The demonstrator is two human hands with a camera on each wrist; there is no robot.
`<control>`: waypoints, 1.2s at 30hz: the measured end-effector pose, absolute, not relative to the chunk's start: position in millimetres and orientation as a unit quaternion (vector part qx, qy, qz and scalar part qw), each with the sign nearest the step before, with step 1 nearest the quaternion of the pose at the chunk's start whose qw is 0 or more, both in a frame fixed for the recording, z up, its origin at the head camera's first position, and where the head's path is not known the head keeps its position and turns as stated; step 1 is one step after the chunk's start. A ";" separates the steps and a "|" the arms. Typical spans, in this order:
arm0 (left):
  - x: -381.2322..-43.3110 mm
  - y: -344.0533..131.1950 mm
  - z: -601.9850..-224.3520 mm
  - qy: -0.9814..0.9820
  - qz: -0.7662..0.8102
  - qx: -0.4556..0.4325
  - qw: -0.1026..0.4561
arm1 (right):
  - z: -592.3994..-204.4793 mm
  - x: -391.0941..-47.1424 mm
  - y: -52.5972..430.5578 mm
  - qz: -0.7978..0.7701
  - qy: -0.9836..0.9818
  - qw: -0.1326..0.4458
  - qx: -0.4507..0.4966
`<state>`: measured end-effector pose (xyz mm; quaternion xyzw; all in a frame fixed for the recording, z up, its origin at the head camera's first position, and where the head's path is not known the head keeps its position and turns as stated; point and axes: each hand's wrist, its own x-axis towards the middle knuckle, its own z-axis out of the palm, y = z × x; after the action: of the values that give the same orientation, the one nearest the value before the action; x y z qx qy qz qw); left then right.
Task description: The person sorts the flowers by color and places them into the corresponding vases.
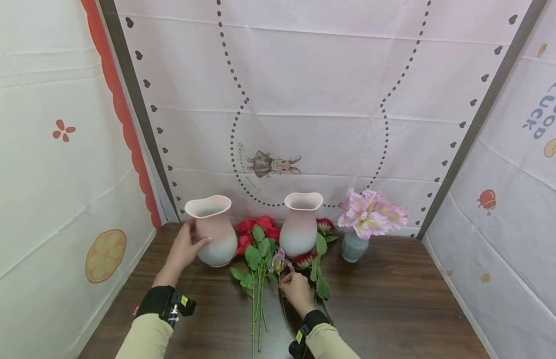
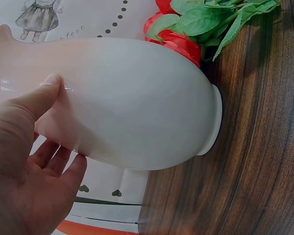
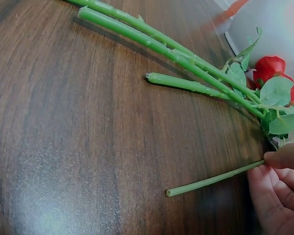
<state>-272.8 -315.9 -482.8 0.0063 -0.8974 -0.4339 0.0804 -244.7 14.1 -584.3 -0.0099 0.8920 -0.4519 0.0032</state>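
My left hand (image 1: 183, 249) holds a pink-to-white vase (image 1: 218, 237) by its left side, thumb on the near face and fingers behind. In the head view its wavy mouth leans to the left. The left wrist view shows the vase's pale belly (image 2: 137, 103) and foot close over the wood. With thumb and fingertips, my right hand (image 1: 297, 291) pinches the thin green stem (image 3: 215, 181) of a small pink-purple flower (image 1: 278, 262). That stem's cut end points toward the front of the table. Red roses (image 1: 244, 244) with long green stems lie between the two hands.
A second pink-to-white vase (image 1: 300, 232) stands at the back middle. Dark red flowers (image 1: 304, 260) with leafy stems lie beside it. Farther right, a small blue-grey vase (image 1: 355, 247) holds large pink blossoms (image 1: 372, 214). Printed cloth walls enclose the wooden table (image 1: 394, 299).
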 end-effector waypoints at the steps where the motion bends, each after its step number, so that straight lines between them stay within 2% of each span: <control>1: -272.8 -315.9 -482.8 -0.898 -0.433 0.006 0.081 | -583.7 -244.3 14.8 -0.455 0.890 0.005 -0.011; 17: -272.1 -316.2 -482.5 -0.899 -0.430 0.003 0.083 | -579.6 -231.7 32.6 -0.478 0.877 0.021 -0.038; 36: -273.7 -316.2 -483.9 -0.897 -0.434 -0.003 0.087 | -572.6 -221.2 58.2 -0.535 0.842 0.000 -0.064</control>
<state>-273.7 -316.2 -483.9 -0.0034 -0.8970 -0.4335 0.0865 -221.2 58.2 -572.6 -0.0639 0.8424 -0.5350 0.0005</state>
